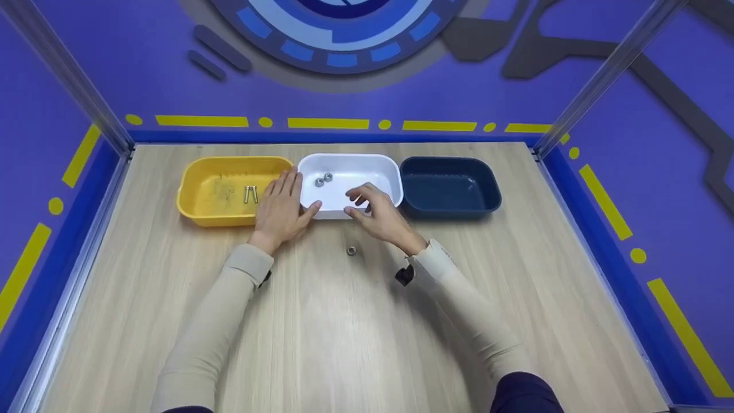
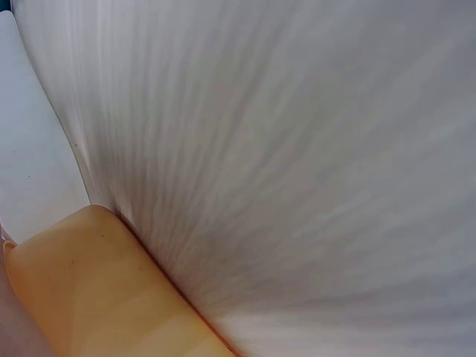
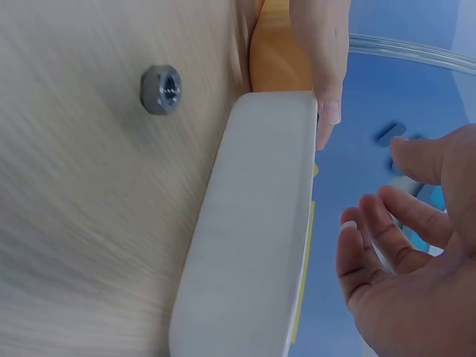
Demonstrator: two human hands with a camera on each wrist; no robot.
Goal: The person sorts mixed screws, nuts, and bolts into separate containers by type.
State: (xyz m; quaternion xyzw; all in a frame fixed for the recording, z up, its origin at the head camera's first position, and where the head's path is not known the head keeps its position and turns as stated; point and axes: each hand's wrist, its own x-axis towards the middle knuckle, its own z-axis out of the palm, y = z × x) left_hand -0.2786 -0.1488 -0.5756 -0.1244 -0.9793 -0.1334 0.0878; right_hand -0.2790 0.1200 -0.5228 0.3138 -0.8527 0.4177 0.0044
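Note:
My left hand (image 1: 281, 209) lies over the adjoining rims of the yellow bin (image 1: 200, 219) and the white bin (image 1: 332, 214), fingers fairly straight, thumb at the white bin's front edge. Above the front right of the white bin hovers my right hand (image 1: 379, 217), its fingers loosely bent; in the right wrist view nothing shows between the fingers and thumb. Two metal nuts sit in the white bin, a front nut (image 1: 319, 182) touching or close to a rear nut (image 1: 328, 177). Another hex nut (image 3: 161, 90) lies on the table in front of that bin. Two small metal bolts (image 1: 250, 194) are inside the yellow bin.
A dark blue bin (image 1: 453, 214) stands right of the white one, all three in a row near the back of the wooden table (image 1: 332, 332). Purple panels (image 1: 344, 103) with metal frame posts enclose the back and sides. The left wrist view mostly shows tabletop.

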